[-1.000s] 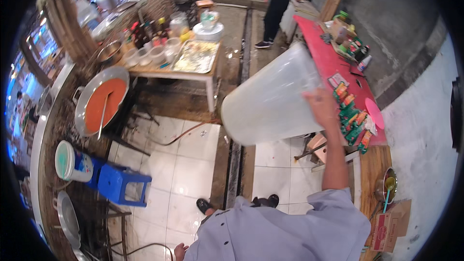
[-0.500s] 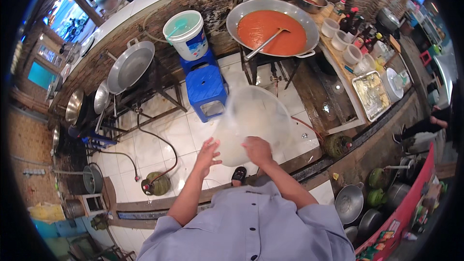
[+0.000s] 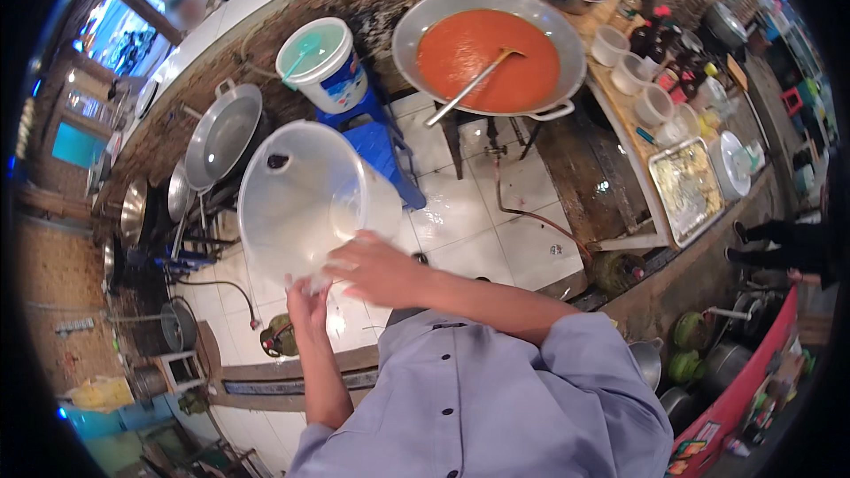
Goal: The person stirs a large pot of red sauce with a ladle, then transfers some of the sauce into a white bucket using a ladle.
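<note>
Both hands, left hand (image 3: 307,301) and right hand (image 3: 376,267), grip a translucent plastic bucket (image 3: 301,199), with a wok of red sauce (image 3: 489,60) far right.

Translucent white bucket (image 3: 305,204), frame centre-left. Orange-red sauce (image 3: 489,59) in grey metal wok (image 3: 416,31), upper centre. Turquoise-lidded white tub (image 3: 323,62) on blue stool (image 3: 385,146). Pale lilac shirt (image 3: 478,407), bottom.

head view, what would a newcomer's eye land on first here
Probably the wide pan of orange-red sauce with a ladle in it, at top centre. Next, the big translucent plastic bucket at centre-left, gripped at its near rim by both hands, left hand and right hand.
</note>
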`<state>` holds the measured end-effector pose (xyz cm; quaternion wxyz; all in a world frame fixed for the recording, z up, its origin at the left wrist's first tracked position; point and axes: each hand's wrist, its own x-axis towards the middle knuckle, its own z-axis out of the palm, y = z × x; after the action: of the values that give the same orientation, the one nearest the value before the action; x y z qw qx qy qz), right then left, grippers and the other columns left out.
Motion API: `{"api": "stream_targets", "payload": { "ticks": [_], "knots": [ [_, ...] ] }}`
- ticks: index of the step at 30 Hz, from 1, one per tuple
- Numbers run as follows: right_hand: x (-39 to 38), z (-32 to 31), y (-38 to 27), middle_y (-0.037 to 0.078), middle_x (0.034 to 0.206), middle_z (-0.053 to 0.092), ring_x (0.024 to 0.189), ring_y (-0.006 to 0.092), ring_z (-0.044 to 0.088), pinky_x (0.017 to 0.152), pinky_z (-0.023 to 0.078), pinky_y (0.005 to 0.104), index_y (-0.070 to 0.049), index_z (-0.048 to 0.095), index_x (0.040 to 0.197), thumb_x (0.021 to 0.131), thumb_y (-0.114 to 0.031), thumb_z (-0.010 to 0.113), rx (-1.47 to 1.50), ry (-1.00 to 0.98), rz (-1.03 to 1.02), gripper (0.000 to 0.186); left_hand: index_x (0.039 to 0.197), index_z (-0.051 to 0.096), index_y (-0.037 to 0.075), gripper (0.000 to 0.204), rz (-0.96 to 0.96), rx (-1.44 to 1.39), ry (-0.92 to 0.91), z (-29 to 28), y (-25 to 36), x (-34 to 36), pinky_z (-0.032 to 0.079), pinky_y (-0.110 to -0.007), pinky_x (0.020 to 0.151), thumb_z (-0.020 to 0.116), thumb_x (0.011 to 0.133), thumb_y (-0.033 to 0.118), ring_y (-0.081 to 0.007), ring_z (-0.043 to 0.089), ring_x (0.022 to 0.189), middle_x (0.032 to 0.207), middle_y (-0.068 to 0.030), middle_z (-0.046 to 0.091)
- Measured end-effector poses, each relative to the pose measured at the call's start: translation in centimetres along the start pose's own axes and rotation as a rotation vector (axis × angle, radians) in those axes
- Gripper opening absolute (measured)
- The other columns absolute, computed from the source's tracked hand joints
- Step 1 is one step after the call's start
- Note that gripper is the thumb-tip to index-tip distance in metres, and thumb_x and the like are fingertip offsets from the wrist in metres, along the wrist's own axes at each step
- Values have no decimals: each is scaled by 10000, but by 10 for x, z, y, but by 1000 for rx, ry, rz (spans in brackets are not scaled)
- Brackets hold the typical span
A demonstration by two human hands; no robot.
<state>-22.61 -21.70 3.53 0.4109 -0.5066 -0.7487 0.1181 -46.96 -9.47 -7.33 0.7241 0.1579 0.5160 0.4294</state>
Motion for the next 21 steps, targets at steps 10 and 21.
{"api": "stream_targets", "payload": {
  "ticks": [10, 21],
  "knots": [
    [-278, 74, 193, 141, 927, 656, 887, 284, 636, 775, 507, 370, -31, 613, 1037, 773, -212, 677, -131, 130, 1109, 326, 1171, 342, 60, 399, 4, 242, -148, 137, 17, 196, 520, -513, 857, 502, 808, 14, -396, 463, 1086, 1235, -163, 371],
    [-221, 116, 205, 49, 906, 617, 748, 175, 628, 600, 514, 325, -118, 568, 1070, 881, -247, 595, 805, 632, 2035, 230, 1442, 24, 213, 883, -152, 464, -112, 156, 63, 219, 539, -452, 748, 643, 841, 403, -357, 493, 1094, 1405, -191, 269]
  ]
}}
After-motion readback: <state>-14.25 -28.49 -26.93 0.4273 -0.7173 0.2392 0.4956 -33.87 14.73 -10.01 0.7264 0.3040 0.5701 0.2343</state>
